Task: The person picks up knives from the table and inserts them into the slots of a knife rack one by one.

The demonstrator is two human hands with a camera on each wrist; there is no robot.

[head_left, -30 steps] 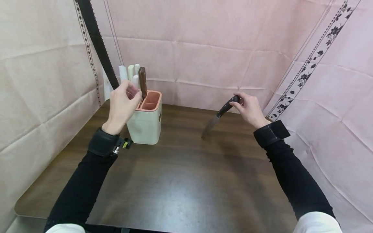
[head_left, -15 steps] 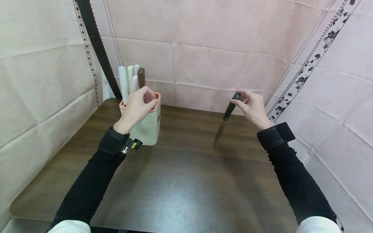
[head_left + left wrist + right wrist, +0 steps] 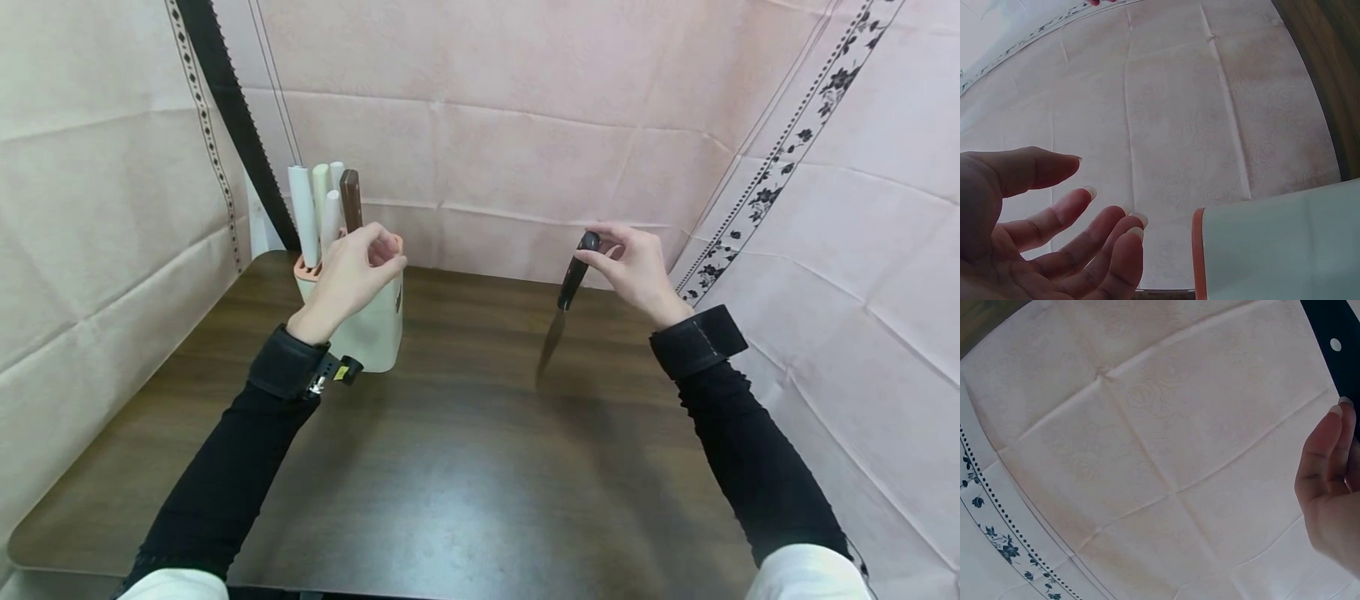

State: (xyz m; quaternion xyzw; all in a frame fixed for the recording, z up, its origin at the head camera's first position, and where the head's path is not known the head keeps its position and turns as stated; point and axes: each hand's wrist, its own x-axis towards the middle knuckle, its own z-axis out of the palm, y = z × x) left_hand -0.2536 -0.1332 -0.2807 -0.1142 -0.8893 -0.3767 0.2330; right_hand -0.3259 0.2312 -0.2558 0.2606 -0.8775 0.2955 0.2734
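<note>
In the head view, my right hand (image 3: 626, 271) pinches the end of the black handle of a knife (image 3: 576, 271). The blade slants down and left over the table; I cannot tell whether its tip touches. The right wrist view catches the black handle with a pale rivet beside my fingers (image 3: 1329, 447). My left hand (image 3: 348, 279) is before the rim of the pale green knife holder (image 3: 375, 337), hiding part of its orange top. Its fingers (image 3: 1063, 209) are loosely bent with nothing between them in the left wrist view, where the holder (image 3: 1272, 244) lies to their right.
White and light green handles (image 3: 303, 212) and a brown wooden handle (image 3: 350, 200) stand up from the holder. The brown table (image 3: 450, 467) spreads in front. Pale cloth (image 3: 525, 150) hangs behind and at both sides, with a black strip (image 3: 240, 117) at left.
My left hand has moved right, from beside the brown handle to before the holder's right side. In my right hand the knife has swung to a steeper angle.
</note>
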